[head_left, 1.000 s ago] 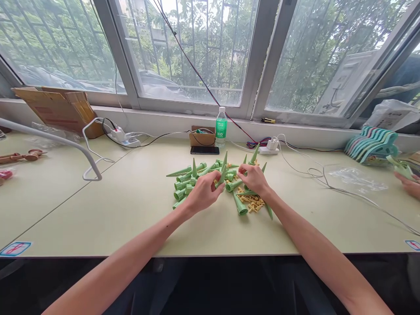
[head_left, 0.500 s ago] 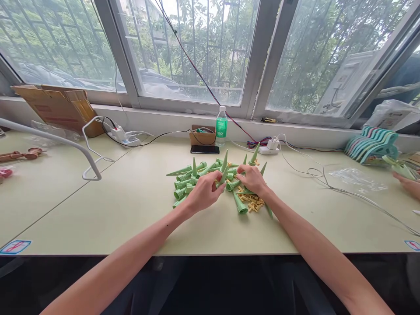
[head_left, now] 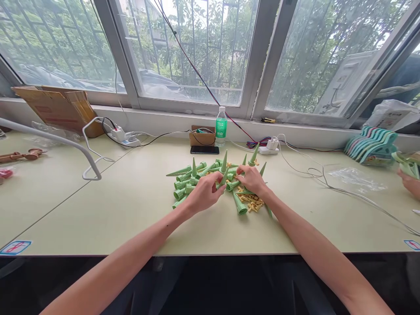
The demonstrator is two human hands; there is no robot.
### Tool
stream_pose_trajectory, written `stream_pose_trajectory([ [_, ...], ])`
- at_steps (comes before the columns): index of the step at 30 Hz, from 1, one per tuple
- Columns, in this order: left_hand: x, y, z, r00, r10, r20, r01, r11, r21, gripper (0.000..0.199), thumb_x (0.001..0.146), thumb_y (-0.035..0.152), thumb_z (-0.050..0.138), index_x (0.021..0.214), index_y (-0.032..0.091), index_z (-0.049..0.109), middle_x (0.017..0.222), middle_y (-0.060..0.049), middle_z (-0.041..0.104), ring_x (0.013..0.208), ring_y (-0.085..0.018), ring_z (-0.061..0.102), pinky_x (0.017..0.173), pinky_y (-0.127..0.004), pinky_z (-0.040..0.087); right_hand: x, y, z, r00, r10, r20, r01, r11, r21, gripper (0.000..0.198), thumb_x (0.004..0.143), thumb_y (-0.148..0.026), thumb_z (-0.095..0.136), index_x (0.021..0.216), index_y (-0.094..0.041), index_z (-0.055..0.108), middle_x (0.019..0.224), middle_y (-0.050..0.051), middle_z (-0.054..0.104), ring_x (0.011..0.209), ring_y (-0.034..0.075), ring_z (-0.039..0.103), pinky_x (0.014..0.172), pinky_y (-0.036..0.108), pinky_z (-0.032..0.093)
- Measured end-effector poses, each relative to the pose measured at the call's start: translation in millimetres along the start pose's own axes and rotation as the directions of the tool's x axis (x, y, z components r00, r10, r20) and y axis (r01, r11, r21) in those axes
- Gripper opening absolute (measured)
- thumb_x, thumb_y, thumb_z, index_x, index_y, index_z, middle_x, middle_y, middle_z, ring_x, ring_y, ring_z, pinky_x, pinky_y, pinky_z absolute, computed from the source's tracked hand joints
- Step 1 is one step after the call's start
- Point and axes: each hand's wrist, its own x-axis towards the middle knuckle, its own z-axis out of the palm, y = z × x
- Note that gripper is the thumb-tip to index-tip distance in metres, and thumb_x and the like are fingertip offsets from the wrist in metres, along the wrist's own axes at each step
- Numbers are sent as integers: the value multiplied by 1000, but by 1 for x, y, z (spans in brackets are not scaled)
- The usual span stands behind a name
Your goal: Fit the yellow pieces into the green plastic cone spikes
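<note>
My left hand [head_left: 204,193] is closed around a green cone-shaped plastic spike [head_left: 224,178], its tip pointing up and to the right. Just to the right, my right hand [head_left: 252,179] has thumb and fingers pinched together over the pile; whatever is between the fingertips is too small to make out. Several hollow green spikes [head_left: 180,194] lie heaped around both hands, some standing on end. One loose spike [head_left: 240,204] points its open collar toward me. Small yellow plastic fittings [head_left: 255,204] are scattered beneath my right wrist.
Behind the pile are a phone [head_left: 204,150], a small cardboard box [head_left: 202,138] and a green-labelled bottle [head_left: 221,127]. White cables [head_left: 323,175] cross the table at right, near teal hangers [head_left: 372,146]. Another person's hand [head_left: 410,181] shows at the right edge. A grey metal tube [head_left: 65,135] arches at left.
My two hands stay almost where they were, with the spike still in my left. At the right edge, the other person's hand has shifted slightly to the right.
</note>
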Motion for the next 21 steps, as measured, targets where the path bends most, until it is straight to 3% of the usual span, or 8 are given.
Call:
stream_pose_trajectory([
  [11, 1, -2, 0, 999, -45, -20, 44, 999, -29, 12, 87, 31, 55, 85, 19, 52, 72, 1, 58, 50, -9, 44, 53, -25, 41, -1, -3, 0, 999, 47, 12, -47, 999, 22, 5, 80, -19, 66, 81, -19, 62, 84, 4, 71, 79, 17, 62, 71, 26, 42],
  [21, 3, 5, -7, 978, -210, -18, 198, 945, -260, 32, 87, 46, 56, 74, 19, 45, 77, 1, 60, 42, -7, 53, 42, -22, 40, 2, 0, 2, 997, 62, 38, -64, 997, 52, 7, 80, -19, 69, 79, -19, 62, 82, 4, 71, 79, 17, 62, 72, 26, 43],
])
